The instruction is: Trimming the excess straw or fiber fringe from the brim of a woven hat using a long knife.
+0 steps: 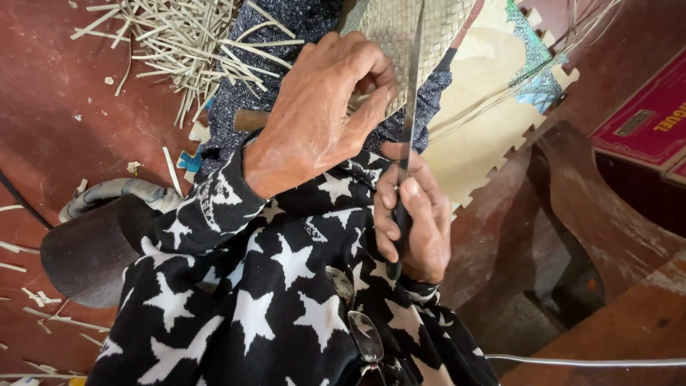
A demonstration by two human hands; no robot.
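Where the red floor fills the left edge of my view, I see short pale offcuts scattered on it, and a loose pile of cut pale strips lies toward the top left corner. Just right of the lower left floor area I see a dark rounded object with a grey hose beside it. Moving right, I see a sleeve with white stars on black crossing the centre. From it the left hand reaches up, its fingers curled shut and pinching the lower edge of the woven mat piece, which sits at the top centre over the lap. Directly below and to the right, the right hand is closed in a full fist around the dark handle of a knife; the narrow blade points upward and lies against the mat edge just beside the left fingertips. A pair of glasses hangs on the shirt front at the bottom centre. Further right I see a pale sheet with a notched edge, then a curved wooden part, and a red box at the right edge
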